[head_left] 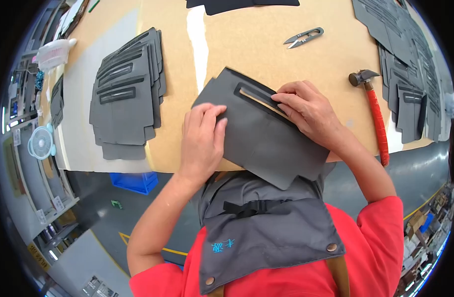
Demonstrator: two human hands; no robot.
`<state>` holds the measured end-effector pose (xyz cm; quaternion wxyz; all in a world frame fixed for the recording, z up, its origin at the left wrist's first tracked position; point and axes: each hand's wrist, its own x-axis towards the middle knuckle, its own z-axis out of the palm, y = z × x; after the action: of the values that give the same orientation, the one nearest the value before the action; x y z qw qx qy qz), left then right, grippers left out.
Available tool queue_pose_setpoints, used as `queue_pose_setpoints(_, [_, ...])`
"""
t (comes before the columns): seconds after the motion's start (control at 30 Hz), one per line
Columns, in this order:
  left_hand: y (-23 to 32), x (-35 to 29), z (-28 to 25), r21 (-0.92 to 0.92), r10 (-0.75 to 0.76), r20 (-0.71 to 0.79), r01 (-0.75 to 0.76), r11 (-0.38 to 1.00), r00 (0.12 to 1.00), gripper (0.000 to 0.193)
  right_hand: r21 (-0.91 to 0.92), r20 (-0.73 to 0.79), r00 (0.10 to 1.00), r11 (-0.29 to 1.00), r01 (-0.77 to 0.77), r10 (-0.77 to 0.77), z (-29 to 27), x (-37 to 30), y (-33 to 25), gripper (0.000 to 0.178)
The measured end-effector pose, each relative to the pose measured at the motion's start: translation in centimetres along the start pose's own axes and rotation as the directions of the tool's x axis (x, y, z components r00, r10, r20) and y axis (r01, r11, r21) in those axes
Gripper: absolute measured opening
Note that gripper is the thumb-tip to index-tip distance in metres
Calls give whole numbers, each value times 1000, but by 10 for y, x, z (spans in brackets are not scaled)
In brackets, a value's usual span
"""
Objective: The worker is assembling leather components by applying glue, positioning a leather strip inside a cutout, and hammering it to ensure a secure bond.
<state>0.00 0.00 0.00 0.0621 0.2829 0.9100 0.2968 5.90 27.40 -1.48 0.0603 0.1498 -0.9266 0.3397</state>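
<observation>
A dark grey flat panel (271,148), perhaps leather or coated fabric, lies tilted over the table's near edge. Its notched lower corner hangs in front of my apron. A long slot (261,101) with a black border is cut near its upper edge, and the tan table shows through. My left hand (203,136) grips the panel's left edge, thumb and fingertips on top; the fingers' undersides are hidden. With thumb and fingers pinched together, my right hand (308,109) holds the panel at the right end of the slot's border.
Stacks of similar slotted panels lie at left (123,109) and right (405,74). Thread snips (304,37) rest at the back, and a red-handled hammer (376,114) lies on the right. Black pieces (242,5) lie at the far edge. A blue crate (135,182) stands below the table.
</observation>
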Motion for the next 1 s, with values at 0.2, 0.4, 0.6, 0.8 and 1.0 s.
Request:
queue_pose_setpoints(0.2, [-26,82,9,-44,246,-99,-251,967,964,20,231,91,995,971,-68,48,14,-11,-43,16])
queue_pose_setpoints(0.4, [-27,114,27,-80,563,70,-558,826,823,30,-329,-300,953,932,-151,48,-20,8,26,25])
queue_pose_setpoints(0.6, [-20,116,27,-129,693,136,-681,721,708,39,-229,-296,946,952,-205,132,-30,13,18,32])
queue_pose_setpoints(0.8, [-19,55,-13,71,556,-20,-553,830,831,42,-294,-21,990,947,127,-139,-8,19,-2,44])
queue_pose_setpoints(1.0, [-38,23,-11,-18,393,63,-393,919,917,41,-264,13,993,958,113,-114,-14,15,-16,41])
